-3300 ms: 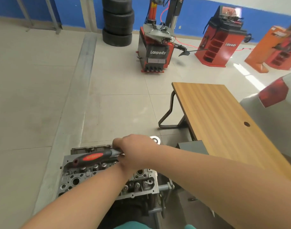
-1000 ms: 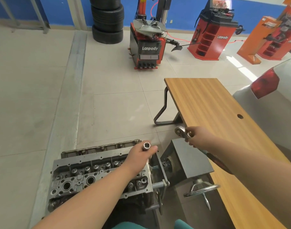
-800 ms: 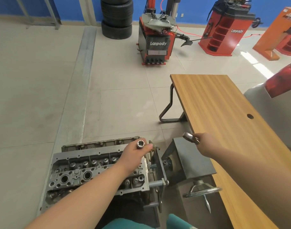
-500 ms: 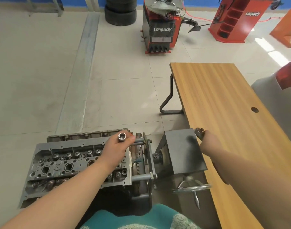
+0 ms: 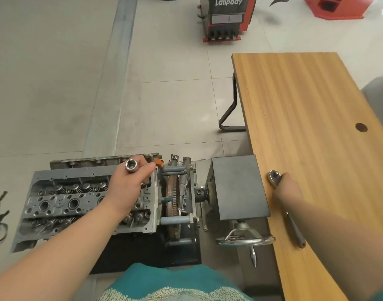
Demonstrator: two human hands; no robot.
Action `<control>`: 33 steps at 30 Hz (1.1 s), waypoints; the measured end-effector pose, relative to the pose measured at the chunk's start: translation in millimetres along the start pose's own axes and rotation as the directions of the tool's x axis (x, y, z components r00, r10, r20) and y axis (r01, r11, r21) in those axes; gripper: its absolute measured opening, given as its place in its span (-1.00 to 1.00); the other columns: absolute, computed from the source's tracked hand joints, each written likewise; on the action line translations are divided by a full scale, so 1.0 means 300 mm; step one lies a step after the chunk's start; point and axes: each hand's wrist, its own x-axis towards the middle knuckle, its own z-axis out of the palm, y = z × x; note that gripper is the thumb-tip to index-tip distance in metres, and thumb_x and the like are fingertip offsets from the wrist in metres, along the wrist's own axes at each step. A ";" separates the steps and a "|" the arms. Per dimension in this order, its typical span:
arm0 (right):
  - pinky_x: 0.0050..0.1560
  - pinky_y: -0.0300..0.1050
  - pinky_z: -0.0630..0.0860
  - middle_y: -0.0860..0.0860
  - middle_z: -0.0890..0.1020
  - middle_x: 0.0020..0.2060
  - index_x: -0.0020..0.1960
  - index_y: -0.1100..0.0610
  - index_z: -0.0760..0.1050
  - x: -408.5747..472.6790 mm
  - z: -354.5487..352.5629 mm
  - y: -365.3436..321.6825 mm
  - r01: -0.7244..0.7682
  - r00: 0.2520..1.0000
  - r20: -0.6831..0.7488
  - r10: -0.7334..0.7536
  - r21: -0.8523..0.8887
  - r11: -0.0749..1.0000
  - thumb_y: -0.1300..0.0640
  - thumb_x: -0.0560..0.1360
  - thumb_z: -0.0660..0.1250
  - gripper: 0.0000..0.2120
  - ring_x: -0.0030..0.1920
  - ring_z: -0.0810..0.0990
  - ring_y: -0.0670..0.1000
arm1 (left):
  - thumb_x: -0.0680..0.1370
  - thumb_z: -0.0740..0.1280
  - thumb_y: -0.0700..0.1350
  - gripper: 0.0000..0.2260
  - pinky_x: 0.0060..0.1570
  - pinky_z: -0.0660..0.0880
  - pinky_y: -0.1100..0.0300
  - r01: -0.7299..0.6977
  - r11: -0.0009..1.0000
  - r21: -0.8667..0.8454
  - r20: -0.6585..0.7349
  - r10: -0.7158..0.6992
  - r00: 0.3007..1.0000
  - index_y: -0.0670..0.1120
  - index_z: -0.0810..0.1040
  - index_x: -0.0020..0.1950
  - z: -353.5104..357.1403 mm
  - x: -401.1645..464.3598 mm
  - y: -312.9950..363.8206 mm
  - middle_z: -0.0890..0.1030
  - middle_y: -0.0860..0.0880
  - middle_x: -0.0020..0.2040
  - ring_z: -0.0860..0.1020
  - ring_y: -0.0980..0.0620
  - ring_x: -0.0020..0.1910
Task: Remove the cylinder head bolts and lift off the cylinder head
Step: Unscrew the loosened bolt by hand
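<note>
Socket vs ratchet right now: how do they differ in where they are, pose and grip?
The socket is held up over the cylinder head, open end up; the ratchet lies flat along the wooden table.
The left hand pinches the socket in its fingertips; the right hand grips the ratchet near its head.
The socket is short and stubby; the ratchet long, with a dark handle.
Both are bright metal and separated.

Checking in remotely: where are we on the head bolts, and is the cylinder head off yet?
Done: nothing I can confirm; whether any bolts are out can't be told from this view. In hand: the left hand holds a socket above the cylinder head, while the right hand holds the ratchet on the wooden table. Left: the head sits on the block, not lifted off.
</note>
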 end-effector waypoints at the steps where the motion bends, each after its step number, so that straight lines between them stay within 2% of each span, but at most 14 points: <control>1: -0.30 0.01 0.38 0.14 0.53 -0.16 0.11 0.19 0.34 0.005 0.005 0.002 0.001 1.000 -0.004 -0.001 0.008 1.000 0.36 0.53 0.22 -0.81 -0.21 0.53 0.16 | 0.52 0.40 0.11 -0.59 0.10 0.34 -0.09 0.002 1.000 -0.003 -0.002 -0.003 1.000 -0.08 0.31 -0.34 0.001 0.000 0.001 0.28 -0.12 -0.33 0.25 -0.10 -0.27; 5: -0.30 -0.01 0.39 0.15 0.54 -0.11 0.11 0.17 0.34 0.025 0.010 0.002 -0.018 1.000 -0.017 0.019 0.031 0.999 0.37 0.53 0.22 -0.80 -0.21 0.53 0.15 | 0.51 0.40 0.10 -0.61 0.00 0.31 -0.07 0.003 1.000 -0.007 -0.010 -0.003 1.000 -0.03 0.32 -0.36 0.007 -0.003 0.015 0.30 -0.07 -0.35 0.27 -0.08 -0.27; 9: -0.07 0.11 0.54 0.22 0.56 0.03 0.19 0.22 0.37 0.016 -0.012 -0.004 -0.056 0.998 0.015 0.057 -0.007 0.998 0.34 0.53 0.25 -0.76 -0.01 0.58 0.28 | 0.52 0.39 0.11 -0.62 -0.03 0.32 -0.04 0.017 1.000 0.014 -0.003 -0.017 1.000 -0.03 0.32 -0.35 0.004 -0.006 0.019 0.31 -0.06 -0.35 0.28 -0.06 -0.27; 12: 0.11 0.20 0.58 0.23 0.56 0.12 0.23 0.21 0.39 -0.012 -0.051 -0.027 -0.082 0.997 0.016 0.082 0.002 0.997 0.24 0.55 0.31 -0.73 0.12 0.55 0.30 | 0.53 0.39 0.12 -0.61 -0.04 0.31 -0.03 0.017 1.000 0.024 0.010 -0.017 1.000 -0.03 0.32 -0.34 -0.001 -0.007 0.019 0.29 -0.06 -0.34 0.27 -0.05 -0.27; 15: 0.22 0.23 0.53 0.20 0.55 0.28 0.43 0.19 0.40 -0.078 -0.106 -0.112 -0.060 0.993 -0.094 0.069 0.095 0.994 0.09 0.60 0.33 -0.57 0.28 0.49 0.28 | 0.53 0.40 0.16 -0.57 -0.04 0.35 -0.01 0.017 0.999 0.032 0.037 -0.018 0.999 -0.09 0.32 -0.31 -0.009 -0.009 0.015 0.29 -0.08 -0.33 0.28 -0.04 -0.27; 17: 0.19 0.22 0.58 0.13 0.60 0.22 0.44 0.12 0.43 -0.171 -0.146 -0.232 0.059 0.983 -0.181 -0.017 0.232 0.971 0.09 0.61 0.31 -0.58 0.18 0.58 0.20 | 0.54 0.38 0.20 -0.56 -0.06 0.36 0.01 0.013 0.999 0.046 0.053 -0.015 0.998 -0.08 0.34 -0.30 -0.013 -0.012 0.014 0.30 -0.06 -0.33 0.30 -0.02 -0.28; 19: 0.01 0.12 0.63 -0.03 0.66 0.01 0.32 0.01 0.51 -0.312 -0.177 -0.391 0.242 0.962 -0.201 -0.185 0.311 0.919 0.03 0.63 0.27 -0.72 -0.05 0.64 0.03 | 0.56 0.37 0.20 -0.59 -0.08 0.36 0.00 0.017 0.998 0.053 0.074 -0.021 0.997 -0.03 0.36 -0.31 -0.019 -0.017 0.018 0.33 0.00 -0.34 0.32 0.03 -0.30; 21: -0.23 -0.04 0.55 -0.19 0.65 -0.22 0.12 -0.11 0.56 -0.492 -0.189 -0.565 0.458 0.889 -0.170 -0.425 0.289 0.841 -0.12 0.62 0.24 -0.82 -0.24 0.60 -0.14 | 0.64 0.37 0.11 -0.61 -0.06 0.39 -0.01 0.031 0.998 0.060 0.102 -0.037 0.994 -0.04 0.38 -0.29 -0.024 -0.023 0.023 0.36 0.03 -0.33 0.36 0.04 -0.29; 22: -0.33 -0.11 0.46 -0.22 0.63 -0.29 0.04 -0.17 0.55 -0.588 -0.189 -0.650 0.562 0.827 -0.144 -0.544 0.255 0.787 -0.23 0.58 0.21 -0.79 -0.27 0.59 -0.18 | 0.68 0.36 0.04 -0.62 -0.05 0.40 0.00 0.037 0.997 0.066 0.114 -0.044 0.993 -0.06 0.39 -0.27 -0.028 -0.027 0.027 0.38 0.03 -0.32 0.38 0.05 -0.27; 25: -0.38 -0.18 0.37 -0.19 0.59 -0.35 0.08 -0.19 0.52 -0.836 -0.164 -0.867 0.783 0.619 -0.015 -0.785 0.084 0.616 -0.50 0.49 0.07 -0.52 -0.31 0.56 -0.17 | 0.71 0.31 -0.15 -0.77 -0.12 0.54 0.18 0.046 0.998 0.042 0.142 -0.051 0.989 -0.20 0.57 -0.12 -0.046 -0.033 0.032 0.59 -0.03 -0.24 0.54 0.08 -0.22; 27: -0.33 -0.11 0.46 -0.12 0.59 -0.31 0.10 -0.06 0.49 -0.927 -0.140 -0.961 0.843 0.531 0.064 -0.845 -0.145 0.518 -0.45 0.54 0.09 -0.49 -0.27 0.59 0.01 | 0.72 0.22 -0.28 -0.79 -0.26 0.55 0.34 0.118 0.993 0.019 0.124 -0.120 0.985 -0.35 0.59 0.02 -0.060 -0.033 0.032 0.66 -0.09 -0.21 0.61 0.13 -0.25; 28: -0.30 -0.06 0.50 -0.05 0.57 -0.30 0.07 0.01 0.45 -0.950 -0.134 -0.993 0.843 0.512 0.081 -0.855 -0.241 0.482 -0.39 0.59 0.12 -0.53 -0.26 0.58 0.08 | 0.72 0.17 -0.34 -0.78 -0.34 0.50 0.41 0.139 0.990 0.028 0.107 -0.141 0.984 -0.35 0.56 -0.02 -0.068 -0.030 0.034 0.64 -0.06 -0.27 0.59 0.20 -0.32; 30: -0.29 -0.02 0.46 0.00 0.46 -0.33 -0.01 0.07 0.36 -0.974 -0.141 -1.036 0.821 0.514 0.083 -0.854 -0.335 0.462 -0.28 0.64 0.17 -0.61 -0.26 0.53 0.14 | 0.71 0.12 -0.41 -0.68 -0.40 0.42 0.50 0.112 0.987 0.120 0.132 -0.127 0.983 -0.12 0.52 -0.10 -0.091 -0.027 0.041 0.60 0.02 -0.29 0.55 0.25 -0.35; 33: -0.36 -0.04 0.27 0.00 0.39 -0.34 -0.04 0.09 0.31 -0.987 -0.164 -1.075 0.814 0.518 0.134 -0.845 -0.380 0.439 -0.09 0.68 0.20 -0.73 -0.27 0.48 0.14 | 0.68 0.17 -0.35 -0.65 -0.11 0.46 0.45 0.043 0.974 0.222 0.296 -0.109 0.949 0.11 0.55 0.12 -0.149 -0.007 0.042 0.67 0.07 0.00 0.59 0.21 -0.04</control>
